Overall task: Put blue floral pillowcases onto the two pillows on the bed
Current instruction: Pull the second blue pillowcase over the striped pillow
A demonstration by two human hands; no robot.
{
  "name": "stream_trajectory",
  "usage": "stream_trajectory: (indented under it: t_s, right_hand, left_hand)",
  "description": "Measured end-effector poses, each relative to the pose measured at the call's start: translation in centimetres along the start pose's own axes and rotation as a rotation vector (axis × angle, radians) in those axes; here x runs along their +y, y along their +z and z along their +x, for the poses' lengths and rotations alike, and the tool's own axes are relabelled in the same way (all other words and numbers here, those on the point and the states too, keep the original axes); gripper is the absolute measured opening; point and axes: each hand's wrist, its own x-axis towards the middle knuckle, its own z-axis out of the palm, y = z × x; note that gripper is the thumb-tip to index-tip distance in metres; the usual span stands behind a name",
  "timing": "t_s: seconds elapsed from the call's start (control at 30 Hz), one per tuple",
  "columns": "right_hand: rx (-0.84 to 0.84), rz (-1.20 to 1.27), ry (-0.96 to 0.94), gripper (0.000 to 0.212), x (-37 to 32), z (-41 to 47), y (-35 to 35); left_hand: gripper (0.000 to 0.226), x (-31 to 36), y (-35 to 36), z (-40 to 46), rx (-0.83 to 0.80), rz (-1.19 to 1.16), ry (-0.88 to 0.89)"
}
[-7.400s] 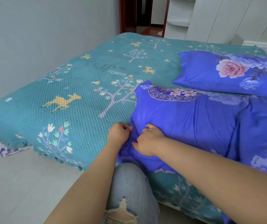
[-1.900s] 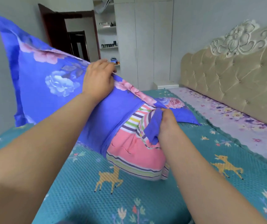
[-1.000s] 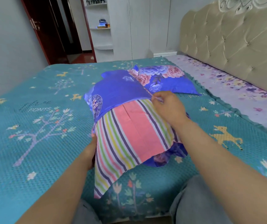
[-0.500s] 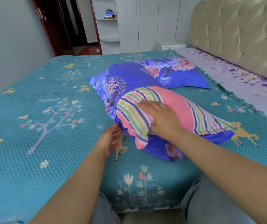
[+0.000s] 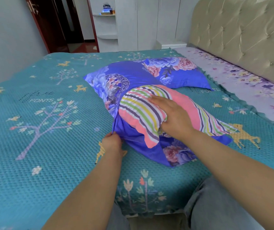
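head-worn view, angled down, close over bed.

Bright even daylight, soft shadows, wide-angle bending at edges

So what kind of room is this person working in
A home bedroom, most likely: a bed with a teal deer-print bedspread, a padded beige headboard at its far end, and white wardrobe doors against the back wall.
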Motion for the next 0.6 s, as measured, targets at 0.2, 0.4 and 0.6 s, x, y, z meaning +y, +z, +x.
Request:
stream_trajectory:
  t_s: [0.2, 0.4, 0.6]
  right_hand:
    - [-0.256, -0.258, -0.067, 0.087, -2.3, -0.1, 1.5]
    - [-0.46, -0.393, 0.074, 0.082, -3.5, 3.1, 3.3]
    - [-0.49, -0.52, 0.1, 0.073, -3.5, 5.4, 5.8]
  left_hand:
    - [0.034, 2.6, -0.5, -2.6, -0.118, -0.344, -0.189]
    - [0.076, 1.9, -1.8, -1.2, -0.355, -0.162, -0.094]
    - [0.053, 1.5, -4.1, -3.6, -0.335, 0.45, 0.079]
